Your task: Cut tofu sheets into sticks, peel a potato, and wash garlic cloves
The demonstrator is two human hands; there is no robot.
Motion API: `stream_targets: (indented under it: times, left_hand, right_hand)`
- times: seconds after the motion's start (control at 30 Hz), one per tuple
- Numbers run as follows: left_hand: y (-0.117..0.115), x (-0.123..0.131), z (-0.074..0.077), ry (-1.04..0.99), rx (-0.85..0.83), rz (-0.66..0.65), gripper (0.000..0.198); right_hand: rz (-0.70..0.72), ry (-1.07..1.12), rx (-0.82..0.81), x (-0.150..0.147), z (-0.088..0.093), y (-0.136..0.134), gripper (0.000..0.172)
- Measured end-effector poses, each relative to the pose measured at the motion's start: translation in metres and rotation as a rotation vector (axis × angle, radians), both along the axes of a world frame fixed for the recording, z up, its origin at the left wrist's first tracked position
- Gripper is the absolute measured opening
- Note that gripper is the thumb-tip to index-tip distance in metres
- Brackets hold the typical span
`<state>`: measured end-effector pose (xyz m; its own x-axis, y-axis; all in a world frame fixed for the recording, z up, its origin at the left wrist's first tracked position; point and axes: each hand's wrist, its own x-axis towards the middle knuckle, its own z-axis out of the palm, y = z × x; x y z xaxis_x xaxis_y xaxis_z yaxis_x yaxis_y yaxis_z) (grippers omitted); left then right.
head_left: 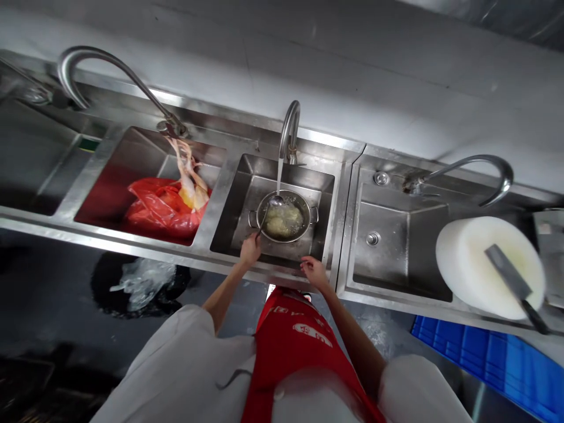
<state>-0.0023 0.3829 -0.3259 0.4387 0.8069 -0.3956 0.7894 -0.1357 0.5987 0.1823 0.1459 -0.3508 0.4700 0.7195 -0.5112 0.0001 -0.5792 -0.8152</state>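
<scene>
My left hand [251,250] is closed around the handle of a ladle [275,201], whose bowl sits in a two-handled metal pot [251,220]. Water runs from the middle faucet [287,126] down into the pot beside the ladle bowl. Pale yellowish pieces [282,222] lie in the water in the pot; I cannot make out their kind. The pot stands in the middle sink [238,202]. My right hand [314,270] hovers by the sink's front edge, fingers loosely bent and apart, holding nothing.
In the left sink [106,188] lie a red plastic bag [163,205] and poultry with feet [187,170]. A cleaver [509,271] rests on a thick round white cutting board [462,252] at right. Below are a blue crate [484,358] and a black bin [103,288] with clear plastic.
</scene>
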Motion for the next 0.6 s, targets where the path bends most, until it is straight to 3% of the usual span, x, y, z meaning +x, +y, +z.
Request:
stream_targets:
  times: [0.13,0.33,0.6]
  left_hand:
    - [0.015,0.011,0.009,-0.031,0.045,-0.049,0.035]
    - [0.033,0.013,0.015,0.22,0.299,-0.003,0.049]
    - [0.079,-0.022,-0.003,0.179,0.42,0.086,0.037]
  right_hand:
    - [0.007,-0.004,0.022,-0.004,0.004,0.004,0.028]
    - [0.0,-0.026,0.036,-0.011,0.007,-0.006,0.03]
    - [-0.096,-0.048,0.005,-0.004,0.006,-0.042,0.032]
